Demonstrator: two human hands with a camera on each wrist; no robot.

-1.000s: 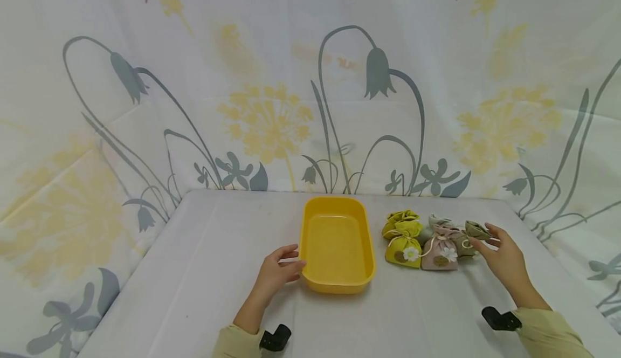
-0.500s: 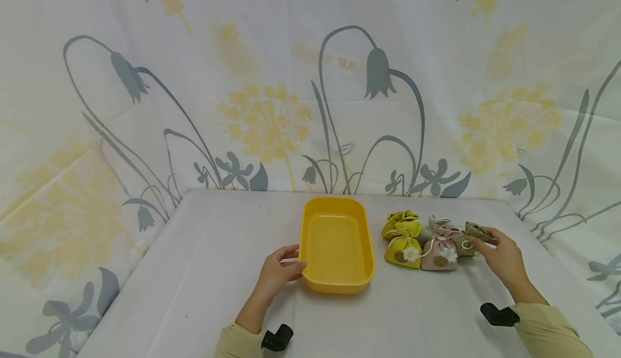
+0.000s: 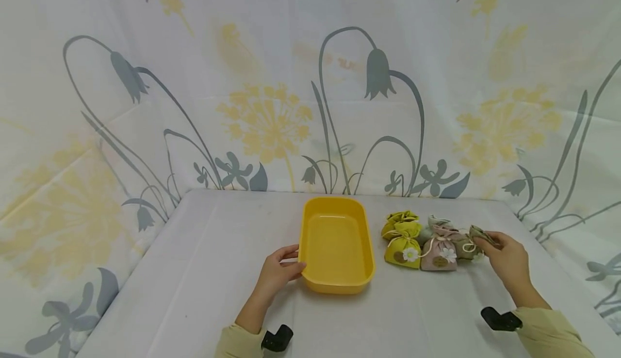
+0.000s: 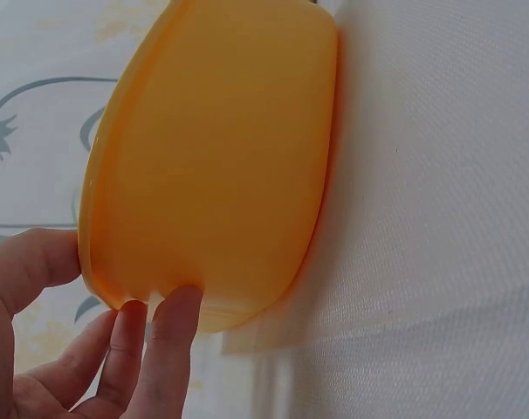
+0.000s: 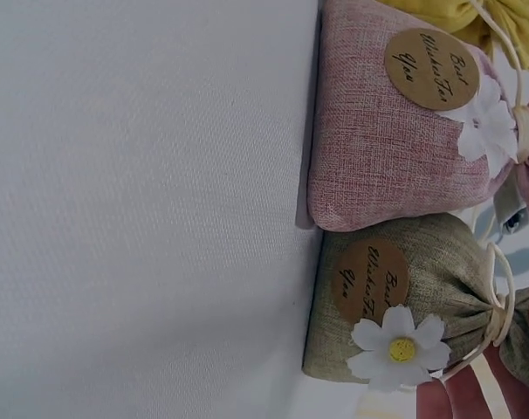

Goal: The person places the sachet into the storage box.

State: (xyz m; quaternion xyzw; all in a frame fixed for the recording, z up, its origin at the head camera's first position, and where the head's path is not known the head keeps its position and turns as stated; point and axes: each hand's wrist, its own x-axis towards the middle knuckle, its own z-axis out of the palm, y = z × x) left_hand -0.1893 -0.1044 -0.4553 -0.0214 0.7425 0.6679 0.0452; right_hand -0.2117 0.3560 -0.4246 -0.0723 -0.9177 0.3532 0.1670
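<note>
A yellow plastic tray [image 3: 337, 250] sits mid-table. My left hand [image 3: 277, 269] grips its near left side, thumb at the rim and fingertips against the outer wall [image 4: 221, 166] in the left wrist view. On the right, my right hand [image 3: 510, 261] pinches the gathered top of an olive-green drawstring pouch [image 3: 467, 252]. That pouch bears a white flower [image 5: 400, 349] and a round brown label [image 5: 369, 271] in the right wrist view. Beside it stands a pink pouch [image 3: 438, 258] with a similar label and flower.
Two yellow-green pouches [image 3: 405, 247] stand between the tray and the pink pouch. A pale grey pouch [image 3: 439, 221] shows partly behind the pink one. A flower-printed cloth [image 3: 271, 50] hangs behind the white table [image 3: 218, 250].
My right fingers have closed on the olive-green pouch's top, which has shifted slightly right. My left thumb has settled onto the tray's rim. The tray stays in place.
</note>
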